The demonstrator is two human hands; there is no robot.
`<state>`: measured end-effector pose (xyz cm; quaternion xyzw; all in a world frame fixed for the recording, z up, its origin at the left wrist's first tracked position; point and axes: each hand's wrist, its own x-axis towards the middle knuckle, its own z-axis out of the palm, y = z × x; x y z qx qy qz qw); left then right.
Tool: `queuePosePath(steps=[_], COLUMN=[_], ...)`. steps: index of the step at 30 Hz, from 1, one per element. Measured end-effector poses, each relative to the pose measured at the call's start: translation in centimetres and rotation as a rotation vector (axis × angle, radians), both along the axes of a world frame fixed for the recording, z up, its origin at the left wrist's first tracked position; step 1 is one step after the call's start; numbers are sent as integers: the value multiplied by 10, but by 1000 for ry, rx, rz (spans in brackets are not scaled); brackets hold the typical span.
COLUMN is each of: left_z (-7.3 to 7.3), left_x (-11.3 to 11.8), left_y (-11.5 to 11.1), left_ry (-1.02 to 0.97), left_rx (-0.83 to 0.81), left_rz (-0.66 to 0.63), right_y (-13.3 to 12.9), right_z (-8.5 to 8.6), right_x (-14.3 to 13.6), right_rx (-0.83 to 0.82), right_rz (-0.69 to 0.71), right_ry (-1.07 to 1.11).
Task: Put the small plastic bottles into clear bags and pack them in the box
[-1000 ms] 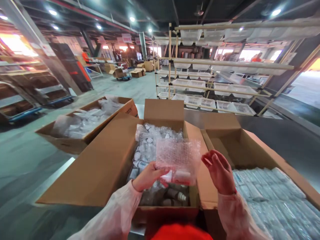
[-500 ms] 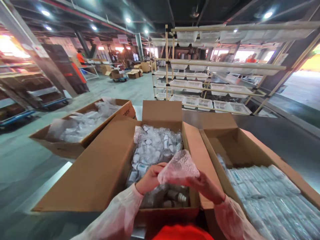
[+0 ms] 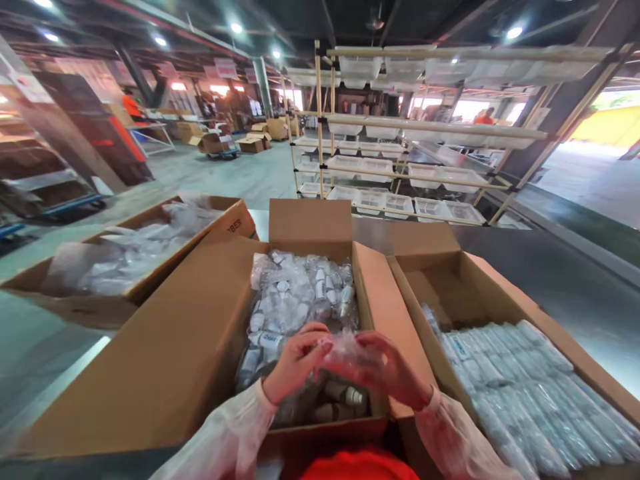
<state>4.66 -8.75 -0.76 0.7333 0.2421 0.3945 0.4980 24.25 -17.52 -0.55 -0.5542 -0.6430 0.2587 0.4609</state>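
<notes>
Over the middle cardboard box (image 3: 310, 230), a crumpled piece of clear bubble wrap (image 3: 350, 350) is held between both hands. My left hand (image 3: 299, 360) pinches its left side, and my right hand (image 3: 395, 367) is wrapped round its right side. Whether anything is inside the wrap cannot be made out. Below the hands, the box holds many small clear bottles with white caps (image 3: 320, 283), mixed with loose plastic wrap.
In the right box (image 3: 435, 280) lie rows of wrapped bottles (image 3: 530, 380). An open box (image 3: 75, 310) with bubble wrap stands at the left. Beyond the boxes is a rack (image 3: 320, 120) with white baskets. People in orange are far behind.
The bubble wrap, earlier spread into a triangular shape, is now bunched smaller between my hands, which are closer together. The whole view has shifted, so the boxes and rack appear further left.
</notes>
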Motion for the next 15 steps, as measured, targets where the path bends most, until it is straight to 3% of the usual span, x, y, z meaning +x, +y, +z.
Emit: queuePosePath(steps=[4,8,11,15], left_z=[-4,-2,5,8], left_x=[19,36,44,46], left_y=[-10,-20,-21,-11], left_ry=[77,8,-111,-179], left_rx=[-367,-650,-772,-814], left_rz=[81,57,4,118], right_y=[-23,-35,-24,9], right_z=[12,16,15,12], right_x=[-16,-11,48,177], right_rx=[45,75,-3,-176], right_rz=[-16,-139,-287,-678], right_ry=[-550,-727,-631,-482])
